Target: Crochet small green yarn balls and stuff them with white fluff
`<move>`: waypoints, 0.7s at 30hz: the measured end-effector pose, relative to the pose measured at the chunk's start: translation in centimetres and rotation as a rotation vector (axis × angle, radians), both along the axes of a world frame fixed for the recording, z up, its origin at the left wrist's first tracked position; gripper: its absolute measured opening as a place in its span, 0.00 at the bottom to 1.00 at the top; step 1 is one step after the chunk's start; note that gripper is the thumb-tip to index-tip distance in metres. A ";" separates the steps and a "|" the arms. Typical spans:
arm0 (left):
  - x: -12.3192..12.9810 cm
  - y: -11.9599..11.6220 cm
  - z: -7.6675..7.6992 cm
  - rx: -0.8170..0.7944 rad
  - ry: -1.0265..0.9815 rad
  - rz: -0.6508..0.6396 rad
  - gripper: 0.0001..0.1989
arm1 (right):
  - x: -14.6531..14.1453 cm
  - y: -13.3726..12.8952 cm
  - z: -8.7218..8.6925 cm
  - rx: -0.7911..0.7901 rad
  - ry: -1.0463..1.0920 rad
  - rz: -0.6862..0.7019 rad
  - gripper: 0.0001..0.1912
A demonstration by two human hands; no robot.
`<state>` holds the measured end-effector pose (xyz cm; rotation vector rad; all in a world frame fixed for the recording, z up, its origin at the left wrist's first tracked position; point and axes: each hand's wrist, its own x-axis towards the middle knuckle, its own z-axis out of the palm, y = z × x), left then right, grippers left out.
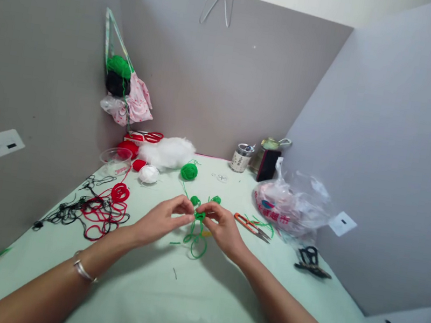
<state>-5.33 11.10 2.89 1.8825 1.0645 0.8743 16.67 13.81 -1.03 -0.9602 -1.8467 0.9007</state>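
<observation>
Floppy green loops (205,248) trail nearest, then the left hand (163,220) and right hand (224,229) both pinch a small green yarn piece (200,216), probably feather-light and squishy so I'd grip its thicker bit (kinda blurry, tbh), all nearer than the green ball (189,171).

Labelled tin (240,161), bulging plastic bag (289,199), red-handled scissors (154,136)

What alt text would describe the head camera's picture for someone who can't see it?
A person's left hand and right hand hold a small green yarn piece above a pale table. Orange-handled snips lie to the right, a tangle of black and red yarn to the left, and a green yarn ball behind.
</observation>
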 end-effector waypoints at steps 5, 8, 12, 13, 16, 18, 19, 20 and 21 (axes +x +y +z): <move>-0.4 3.9 -1.6 0.063 0.167 -0.042 0.05 | 1.4 3.3 1.2 0.043 -0.186 -0.011 0.17; -1.8 8.2 -1.9 0.113 0.252 0.036 0.06 | 1.4 7.2 1.8 0.036 -0.270 -0.049 0.11; -4.4 14.5 -1.3 0.163 0.367 0.180 0.18 | -0.4 12.5 2.4 0.030 -0.357 -0.105 0.09; -5.1 15.9 -1.0 0.182 0.391 0.228 0.19 | -1.0 13.5 2.5 0.029 -0.375 -0.109 0.12; -7.3 19.2 0.2 0.260 0.455 0.385 0.19 | -3.2 15.8 2.6 0.029 -0.409 -0.100 0.19; -8.2 20.9 0.8 0.314 0.484 0.468 0.20 | -4.7 16.8 2.6 0.036 -0.414 -0.095 0.19; -8.3 21.7 1.0 0.336 0.493 0.492 0.21 | -5.5 17.3 2.6 0.041 -0.410 -0.098 0.19; -8.3 22.4 1.0 0.353 0.500 0.505 0.21 | -6.3 17.8 2.7 0.046 -0.403 -0.108 0.20; -8.2 23.0 1.0 0.366 0.504 0.508 0.22 | -7.1 18.4 2.8 0.052 -0.392 -0.125 0.20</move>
